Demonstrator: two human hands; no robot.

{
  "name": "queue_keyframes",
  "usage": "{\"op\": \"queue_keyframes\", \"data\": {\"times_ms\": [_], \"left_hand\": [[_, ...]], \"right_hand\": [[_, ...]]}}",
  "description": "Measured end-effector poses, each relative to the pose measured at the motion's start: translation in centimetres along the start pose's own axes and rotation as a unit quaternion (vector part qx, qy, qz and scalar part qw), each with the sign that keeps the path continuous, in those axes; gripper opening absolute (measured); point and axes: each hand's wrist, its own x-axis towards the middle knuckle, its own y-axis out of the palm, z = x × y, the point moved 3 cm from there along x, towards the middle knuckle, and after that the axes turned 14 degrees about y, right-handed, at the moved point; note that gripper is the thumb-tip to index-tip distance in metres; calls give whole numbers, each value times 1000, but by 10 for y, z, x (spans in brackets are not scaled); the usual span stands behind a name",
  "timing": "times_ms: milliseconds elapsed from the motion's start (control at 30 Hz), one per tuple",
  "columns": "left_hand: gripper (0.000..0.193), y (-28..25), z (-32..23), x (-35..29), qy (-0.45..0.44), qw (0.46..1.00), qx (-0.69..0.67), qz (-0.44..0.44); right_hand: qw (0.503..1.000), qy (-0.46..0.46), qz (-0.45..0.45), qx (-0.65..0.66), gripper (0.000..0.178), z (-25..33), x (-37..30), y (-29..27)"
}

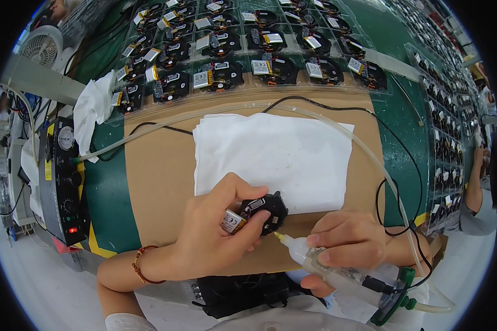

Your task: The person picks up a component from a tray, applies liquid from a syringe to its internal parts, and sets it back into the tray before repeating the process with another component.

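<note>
My left hand (212,229) holds a small round black electronic assembly (266,211) with a silver battery cell (233,222) attached, just above the near edge of a white cloth (273,151). My right hand (348,243) grips a clear glue syringe (326,265) with a yellowish nozzle. The nozzle tip (278,236) sits right at the lower edge of the black assembly. A clear hose (370,154) and a black cable (389,138) run from the syringe's rear end across the brown cardboard mat (160,176).
A clear tray (232,60) with several similar black assemblies lies behind the mat. Another tray (444,138) runs along the right. A black dispenser controller (63,182) with knobs and gauge stands at left, a crumpled white cloth (94,105) beside it. Another person's arm (475,182) shows at right.
</note>
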Motion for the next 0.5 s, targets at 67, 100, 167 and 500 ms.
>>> {"op": "queue_keyframes", "data": {"times_ms": [67, 100, 167, 500], "left_hand": [[21, 1, 0, 0, -1, 1000, -2, 1], [21, 0, 0, 0, -1, 1000, -4, -1], [21, -1, 1, 0, -1, 1000, -6, -3], [21, -2, 0, -1, -4, 1000, -4, -7]], "right_hand": [[1000, 3, 2, -8, 39, 1, 0, -1], [1000, 3, 2, -7, 39, 1, 0, 0], [1000, -2, -1, 2, 39, -1, 0, 1], [1000, 21, 9, -12, 40, 0, 0, -2]]}}
